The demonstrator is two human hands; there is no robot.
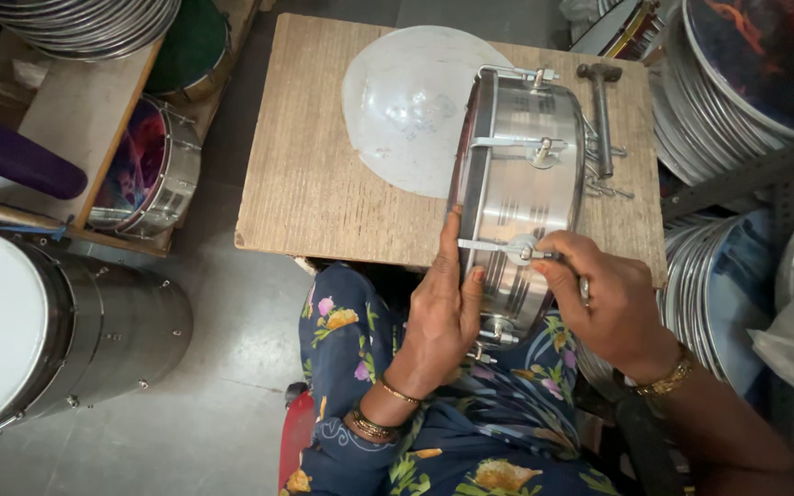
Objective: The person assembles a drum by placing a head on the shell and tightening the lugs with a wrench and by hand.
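The left hand (pixel 441 317) lies flat on the silver drum (pixel 518 197) at the tabletop's (pixel 310 184) near edge. The right hand (pixel 604 308) pinches a drum bolt (pixel 521 250); what it grips is hidden. A clear round skin (pixel 406 115) lies behind.

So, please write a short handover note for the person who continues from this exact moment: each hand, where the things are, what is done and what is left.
Left hand: flat against the rim of the metal drum shell, steadying it on edge at the front of the wooden board.
Right hand: pinching a tension rod fitting on the shell's side, with a small tool that is mostly hidden.
Nearby: hammer and loose hooks right of the shell, translucent drum skin flat behind it.
Done: several rods are mounted.
Left: how tight they are cannot be told; the skin is not fitted.
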